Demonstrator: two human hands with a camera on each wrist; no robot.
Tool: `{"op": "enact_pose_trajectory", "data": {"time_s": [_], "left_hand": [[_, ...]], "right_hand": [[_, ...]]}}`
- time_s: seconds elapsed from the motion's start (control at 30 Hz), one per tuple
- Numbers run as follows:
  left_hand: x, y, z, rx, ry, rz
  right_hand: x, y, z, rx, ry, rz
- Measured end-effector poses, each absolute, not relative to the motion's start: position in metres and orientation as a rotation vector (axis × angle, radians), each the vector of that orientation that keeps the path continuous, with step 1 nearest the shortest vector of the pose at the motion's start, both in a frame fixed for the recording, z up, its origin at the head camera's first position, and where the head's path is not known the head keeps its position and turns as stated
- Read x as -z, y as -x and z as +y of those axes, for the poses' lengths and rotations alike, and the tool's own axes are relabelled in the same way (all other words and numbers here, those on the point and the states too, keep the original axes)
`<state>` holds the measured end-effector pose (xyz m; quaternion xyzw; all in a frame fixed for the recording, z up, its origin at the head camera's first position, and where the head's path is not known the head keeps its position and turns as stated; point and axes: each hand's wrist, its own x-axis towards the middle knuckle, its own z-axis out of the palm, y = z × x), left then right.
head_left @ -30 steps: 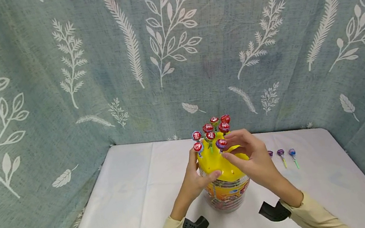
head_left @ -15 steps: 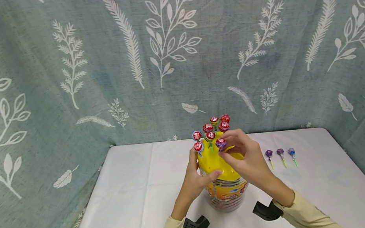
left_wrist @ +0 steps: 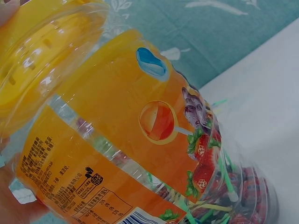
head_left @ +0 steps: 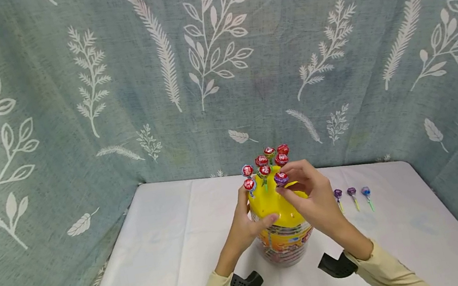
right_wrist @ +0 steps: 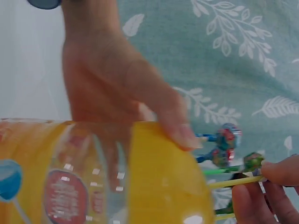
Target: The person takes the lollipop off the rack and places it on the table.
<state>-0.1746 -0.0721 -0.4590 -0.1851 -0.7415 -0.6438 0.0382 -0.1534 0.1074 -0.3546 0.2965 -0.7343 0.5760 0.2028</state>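
A clear plastic jar (head_left: 284,241) with a yellow domed lid (head_left: 268,205) stands on the table. My left hand (head_left: 242,228) grips the lid's left side, thumb across its front. With thumb and fingers, my right hand (head_left: 315,199) pinches a purple-and-red wrapped lollipop (head_left: 281,179) over the lid's right part. In the right wrist view its yellow stick (right_wrist: 231,183) points at the lid, the end right at the surface. Several wrapped lollipops (head_left: 264,171) stand upright in the lid, left of and behind the held one. The left wrist view shows the jar's orange label (left_wrist: 112,116).
Three lollipops lie in a row on the table right of the jar; the outer one is a blue lollipop (head_left: 366,191), beside a purple lollipop (head_left: 351,191). More lollipops (left_wrist: 250,191) show inside the jar. A leaf-patterned curtain (head_left: 185,95) surrounds the white table (head_left: 174,251).
My right hand shifts a little left, uncovering a lollipop on the table, then slightly back right with the held lollipop. My left hand stays on the lid.
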Motion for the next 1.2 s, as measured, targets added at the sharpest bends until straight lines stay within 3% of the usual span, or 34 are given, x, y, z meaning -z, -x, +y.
{"op": "enact_pose_trajectory", "data": {"time_s": [0.4,1.2], "left_hand": [[0.460,0.174,-0.073,1.951,0.598,-2.268],[0.447,0.163,-0.076,1.972,0.589,-2.266]], "right_hand": [[0.341,0.149,0.119,-1.582,-0.808,-1.985],[0.352,0.155,0.159,-1.514,-0.686,-2.030]]}}
